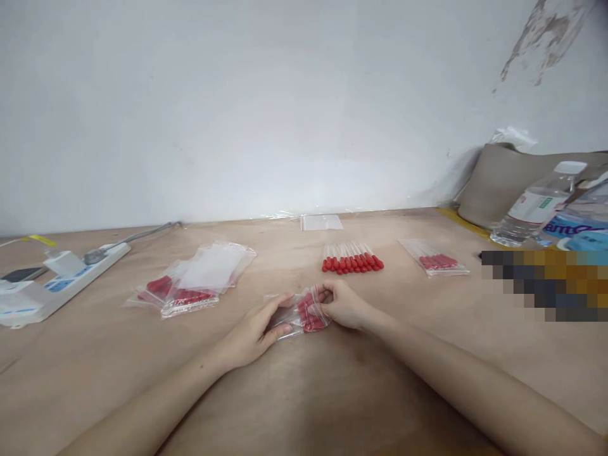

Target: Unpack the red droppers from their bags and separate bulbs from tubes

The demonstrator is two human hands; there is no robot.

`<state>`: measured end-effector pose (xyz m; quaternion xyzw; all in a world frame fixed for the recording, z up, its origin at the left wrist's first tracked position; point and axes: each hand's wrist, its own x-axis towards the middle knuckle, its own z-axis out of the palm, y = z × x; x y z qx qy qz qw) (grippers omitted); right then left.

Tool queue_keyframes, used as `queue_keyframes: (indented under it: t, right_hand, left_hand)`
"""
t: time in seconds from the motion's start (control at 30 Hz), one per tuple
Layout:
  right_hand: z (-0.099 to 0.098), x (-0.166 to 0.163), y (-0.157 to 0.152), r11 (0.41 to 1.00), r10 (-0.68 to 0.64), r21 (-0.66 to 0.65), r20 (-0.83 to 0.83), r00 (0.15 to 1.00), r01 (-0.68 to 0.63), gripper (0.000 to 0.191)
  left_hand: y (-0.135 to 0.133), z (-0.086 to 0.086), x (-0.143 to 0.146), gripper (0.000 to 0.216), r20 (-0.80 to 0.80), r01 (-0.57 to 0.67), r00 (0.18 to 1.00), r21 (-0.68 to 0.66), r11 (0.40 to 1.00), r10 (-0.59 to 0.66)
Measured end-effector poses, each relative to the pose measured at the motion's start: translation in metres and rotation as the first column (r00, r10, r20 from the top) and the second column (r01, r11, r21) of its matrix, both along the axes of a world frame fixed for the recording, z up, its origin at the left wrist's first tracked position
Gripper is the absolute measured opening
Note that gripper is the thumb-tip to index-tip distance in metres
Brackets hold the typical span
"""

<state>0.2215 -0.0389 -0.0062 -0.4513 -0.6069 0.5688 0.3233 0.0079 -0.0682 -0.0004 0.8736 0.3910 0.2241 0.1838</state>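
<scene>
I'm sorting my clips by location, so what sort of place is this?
Probably a makeshift work table against a wall, perhaps in a home or small workshop: red-tipped sticks, clear bags and a power strip lie on it.

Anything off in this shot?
Yes: a ragged brown patch at the upper right of the wall, like peeled or stained paint. The left pile of clear bags also lies askew, overlapping at angles.

Stick row (352,261): red tips, whitish stems
Held bag (308,316): clear, red inside
Bag pile (204,272) left of stick row: clear, red inside
Table (266,405): light brown
Wall (237,114): pale grey
</scene>
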Motion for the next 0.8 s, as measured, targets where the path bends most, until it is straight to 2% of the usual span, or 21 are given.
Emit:
queue_keyframes:
  t: [0.1,0.23,0.37,0.63,0.8]
  right_hand:
    - [0.000,0.000,-0.002,0.998,-0.052,0.044,-0.017,0.999,0.052,0.026]
    - [-0.001,0.000,-0.002,0.998,-0.056,0.015,0.018,0.998,0.056,0.028]
    - [-0.007,0.000,-0.001,0.996,-0.053,0.074,0.002,0.999,0.052,0.031]
    - [-0.010,0.004,-0.004,0.994,0.070,0.084,-0.017,0.997,-0.068,0.030]
    - [-0.002,0.004,-0.002,0.981,0.190,0.059,-0.124,0.974,-0.184,0.031]
  left_hand:
    - [0.001,-0.001,-0.001,0.046,0.033,-0.002,0.999,-0.015,1.000,0.003]
    - [0.002,-0.003,-0.002,0.046,0.063,0.011,0.998,-0.046,0.999,-0.008]
    - [0.002,-0.003,-0.003,0.046,0.065,0.000,0.998,-0.063,0.998,0.004]
    - [0.000,0.000,-0.001,0.041,0.043,-0.001,0.999,-0.077,0.997,0.004]
    - [-0.001,0.002,-0.001,0.037,0.024,-0.026,0.999,-0.092,0.995,0.028]
